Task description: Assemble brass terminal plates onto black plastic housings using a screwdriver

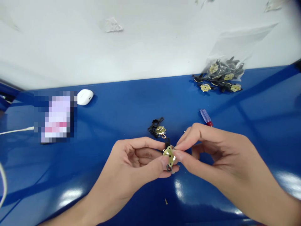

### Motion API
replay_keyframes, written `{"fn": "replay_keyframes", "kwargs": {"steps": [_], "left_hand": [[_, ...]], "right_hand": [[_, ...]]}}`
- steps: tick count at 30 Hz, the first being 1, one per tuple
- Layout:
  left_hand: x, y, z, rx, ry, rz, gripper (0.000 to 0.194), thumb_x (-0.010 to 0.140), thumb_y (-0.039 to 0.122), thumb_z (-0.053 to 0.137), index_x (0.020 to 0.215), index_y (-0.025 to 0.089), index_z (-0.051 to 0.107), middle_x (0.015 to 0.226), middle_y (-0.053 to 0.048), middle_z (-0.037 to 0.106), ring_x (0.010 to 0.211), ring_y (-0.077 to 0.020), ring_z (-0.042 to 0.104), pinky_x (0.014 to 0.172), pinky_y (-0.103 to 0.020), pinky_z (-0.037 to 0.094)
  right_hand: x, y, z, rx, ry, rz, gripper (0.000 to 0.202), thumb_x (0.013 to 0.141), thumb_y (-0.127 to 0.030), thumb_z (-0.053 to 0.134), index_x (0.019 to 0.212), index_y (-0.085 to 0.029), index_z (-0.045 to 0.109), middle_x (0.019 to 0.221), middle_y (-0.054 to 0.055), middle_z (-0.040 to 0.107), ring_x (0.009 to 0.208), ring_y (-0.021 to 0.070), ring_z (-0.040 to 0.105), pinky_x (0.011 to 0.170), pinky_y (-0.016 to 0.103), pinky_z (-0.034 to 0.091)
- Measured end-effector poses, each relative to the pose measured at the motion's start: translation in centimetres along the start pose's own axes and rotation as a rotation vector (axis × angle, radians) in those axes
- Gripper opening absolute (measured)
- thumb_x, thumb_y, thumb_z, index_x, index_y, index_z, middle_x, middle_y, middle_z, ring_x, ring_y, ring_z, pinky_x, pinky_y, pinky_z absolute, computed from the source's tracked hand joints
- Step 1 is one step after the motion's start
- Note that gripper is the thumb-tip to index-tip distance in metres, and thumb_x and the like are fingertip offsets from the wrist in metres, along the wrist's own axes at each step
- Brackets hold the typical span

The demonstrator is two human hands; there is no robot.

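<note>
Near the middle of the view, a small black part with a round brass-coloured plate (169, 156) is held between thumb and fingers of my left hand (143, 163). My right hand (211, 157) is pinched at the plate's right edge; whatever is between those fingertips is too small to make out. Just beyond the hands lie loose black pieces (155, 123) and another brass-coloured plate (161, 130). A screwdriver with a clear purple and red handle (206, 117) lies behind my right hand, its shaft hidden.
A plastic bag (231, 67) of black and brass parts stands at the back right, with several parts before it. At left are a blurred-out phone (57, 116), a white case (85, 97) and a white cable (17, 131). A small screw (166, 201) lies near the front.
</note>
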State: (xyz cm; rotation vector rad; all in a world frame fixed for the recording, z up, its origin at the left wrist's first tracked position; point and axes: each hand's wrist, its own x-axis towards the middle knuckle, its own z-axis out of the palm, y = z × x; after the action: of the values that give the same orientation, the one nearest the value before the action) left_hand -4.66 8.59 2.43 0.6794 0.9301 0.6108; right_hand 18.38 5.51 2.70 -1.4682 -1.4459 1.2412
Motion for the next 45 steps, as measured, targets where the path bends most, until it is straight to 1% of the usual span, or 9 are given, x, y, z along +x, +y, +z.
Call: {"fn": "replay_keyframes", "kwargs": {"steps": [13,24,27,29,30,33,37,41,45], "left_hand": [[0.3,0.0,-0.1,-0.034,-0.018,-0.011,0.009,0.096,0.022,0.104,0.103,0.022,0.098,0.091,-0.005,0.096,0.09,-0.0249,0.096,0.083,-0.026,0.079],[0.1,-0.3,0.0,-0.034,-0.02,0.012,0.01,0.097,0.022,0.104,0.103,0.021,0.097,0.098,-0.007,0.098,0.091,-0.0266,0.097,0.082,-0.026,0.079],[0.1,-0.3,-0.3,-0.048,-0.004,0.037,0.009,0.098,0.018,0.103,0.102,0.022,0.096,0.099,-0.007,0.098,0.093,-0.0281,0.097,0.083,-0.026,0.08],[0.0,-0.2,-0.4,-0.042,0.007,0.06,0.01,0.098,0.017,0.103,0.103,0.022,0.096,0.098,-0.007,0.098,0.092,-0.0289,0.097,0.081,-0.026,0.08],[0.0,-0.2,-0.5,-0.033,0.013,0.067,0.01,0.098,0.017,0.103,0.103,0.022,0.096,0.098,-0.007,0.098,0.092,-0.0289,0.097,0.081,-0.026,0.08],[0.0,0.0,-0.6,-0.018,0.027,0.082,0.009,0.097,0.019,0.104,0.102,0.022,0.096,0.096,-0.008,0.097,0.089,-0.029,0.097,0.078,-0.026,0.08],[0.1,0.2,-0.5,0.007,0.057,0.101,0.01,0.096,0.018,0.104,0.101,0.02,0.096,0.094,-0.008,0.097,0.087,-0.0292,0.097,0.075,-0.027,0.08],[0.0,0.3,-0.4,0.021,0.07,0.085,0.01,0.097,0.018,0.103,0.101,0.02,0.095,0.094,-0.007,0.097,0.087,-0.03,0.097,0.071,-0.027,0.08],[-0.2,0.4,-0.4,0.03,0.071,0.109,0.01,0.097,0.018,0.103,0.102,0.019,0.094,0.095,-0.008,0.097,0.087,-0.0309,0.097,0.068,-0.027,0.08]], "right_hand": [[0.5,0.3,-0.1,0.09,-0.057,-0.061,0.014,0.107,-0.034,0.086,0.093,-0.034,0.082,0.09,-0.01,0.087,0.077,0.0082,0.08,0.063,0.017,0.057],[0.5,0.5,-0.5,-0.008,-0.052,-0.102,0.008,0.11,-0.041,0.083,0.105,-0.035,0.081,0.088,-0.006,0.084,0.072,0.0132,0.075,0.059,0.024,0.056],[1.6,0.8,-2.6,-0.268,0.24,-0.215,0.018,0.112,-0.053,0.079,0.116,-0.035,0.08,0.079,-0.005,0.078,0.067,0.018,0.073,0.06,0.032,0.052],[2.6,1.5,-4.5,-0.622,0.614,-0.258,0.029,0.109,-0.058,0.076,0.101,-0.031,0.074,0.072,-0.003,0.073,0.061,0.0214,0.068,0.062,0.038,0.046],[3.0,1.9,-5.5,-0.839,0.658,-0.207,0.036,0.107,-0.063,0.074,0.094,-0.03,0.069,0.068,-0.002,0.071,0.059,0.0245,0.066,0.062,0.04,0.041],[3.8,3.5,-7.5,-1.13,0.454,-0.009,0.059,0.103,-0.085,0.064,0.078,-0.031,0.064,0.06,0.003,0.066,0.052,0.0289,0.053,0.059,0.039,0.028],[3.6,4.4,-8.1,-1.041,0.187,0.003,0.067,0.111,-0.088,0.047,0.08,-0.031,0.062,0.072,0.004,0.071,0.058,0.0267,0.056,0.06,0.039,0.032],[3.1,3.0,-8.3,-0.582,-0.026,0.041,0.069,0.114,-0.084,0.054,0.077,-0.026,0.058,0.073,0.001,0.056,0.061,0.0172,0.048,0.057,0.035,0.035],[2.1,1.1,-7.6,-0.057,-0.209,0.033,0.04,0.115,-0.059,0.073,0.09,-0.027,0.071,0.074,0.0,0.057,0.063,0.0149,0.048,0.056,0.03,0.043]]}}
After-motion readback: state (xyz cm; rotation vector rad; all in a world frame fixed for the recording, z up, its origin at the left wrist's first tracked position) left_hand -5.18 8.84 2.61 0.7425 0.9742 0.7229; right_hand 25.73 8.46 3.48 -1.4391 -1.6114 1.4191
